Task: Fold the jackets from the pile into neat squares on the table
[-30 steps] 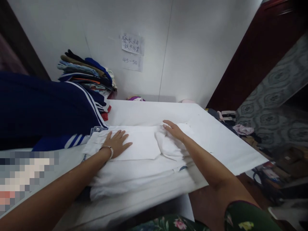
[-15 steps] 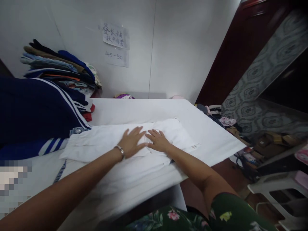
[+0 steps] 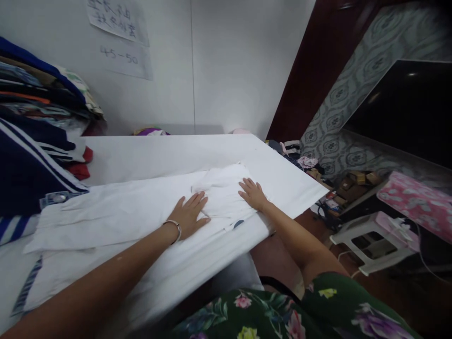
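Note:
A white garment (image 3: 116, 207) lies folded lengthwise on the white table (image 3: 148, 157), with more white cloth (image 3: 169, 263) spread under it toward the front edge. My left hand (image 3: 188, 214) rests on its middle, fingers spread and pointing away from me, a bracelet on the wrist. Nearer the right end, my right hand (image 3: 253, 194) lies flat on the fabric with fingers stretched. Between the hands, a folded-over section (image 3: 222, 188) of the garment shows some creases. A dark round patch (image 3: 238, 224) is visible at its near edge. Neither hand grips anything.
Navy clothing with white stripes (image 3: 21, 165) lies at the left, below a stack of folded clothes (image 3: 38, 89). Handwritten paper signs (image 3: 118, 21) hang on the wall. To the right of the table are a white stool (image 3: 370, 240) and cardboard boxes (image 3: 353, 186).
My hands, close together before, are now apart: the right has slid toward the garment's right end. The view has turned to the right, so the stool shows more fully.

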Motion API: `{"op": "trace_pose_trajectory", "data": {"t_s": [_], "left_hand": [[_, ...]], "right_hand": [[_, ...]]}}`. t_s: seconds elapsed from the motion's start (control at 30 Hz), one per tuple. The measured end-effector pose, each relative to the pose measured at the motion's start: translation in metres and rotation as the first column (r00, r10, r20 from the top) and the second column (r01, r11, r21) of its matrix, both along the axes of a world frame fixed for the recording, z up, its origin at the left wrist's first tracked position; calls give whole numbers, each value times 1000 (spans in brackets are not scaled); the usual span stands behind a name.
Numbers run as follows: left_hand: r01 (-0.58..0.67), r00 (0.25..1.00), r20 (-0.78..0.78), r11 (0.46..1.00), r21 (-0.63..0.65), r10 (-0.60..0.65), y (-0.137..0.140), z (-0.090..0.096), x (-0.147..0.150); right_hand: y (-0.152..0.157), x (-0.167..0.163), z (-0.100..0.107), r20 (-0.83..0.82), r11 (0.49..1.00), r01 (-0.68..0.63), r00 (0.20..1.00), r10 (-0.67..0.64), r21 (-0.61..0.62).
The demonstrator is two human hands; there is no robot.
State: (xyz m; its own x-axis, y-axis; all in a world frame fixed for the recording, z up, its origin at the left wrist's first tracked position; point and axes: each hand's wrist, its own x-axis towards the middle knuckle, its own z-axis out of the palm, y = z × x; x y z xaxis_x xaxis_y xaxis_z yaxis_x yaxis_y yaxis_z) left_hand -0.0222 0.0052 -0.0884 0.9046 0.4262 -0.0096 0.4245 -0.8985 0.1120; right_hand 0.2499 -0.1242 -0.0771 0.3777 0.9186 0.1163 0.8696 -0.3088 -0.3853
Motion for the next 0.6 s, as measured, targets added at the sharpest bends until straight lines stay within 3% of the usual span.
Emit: {"op": "trace_pose_trajectory", "data": {"t_s": [0.13,0.27,0.43,0.6], "left_hand": [[1,1000,16,1000,25,-2,-1,-3,0],[4,999,44,1000,27,-5,0,-5,0],[17,999,44,1000,-5,-17,1,-3,0],[9,997,75,1000,-11,-8,0,-4,1]], "right_hand": [[1,19,-6,-302,986,111,951,-69,126],[-12,51,5,-394,937,304,893,-217,173],[-23,67,6,-458,910,409,822,-339,61],[0,71,15,-481,904,417,776,-408,-93]]}}
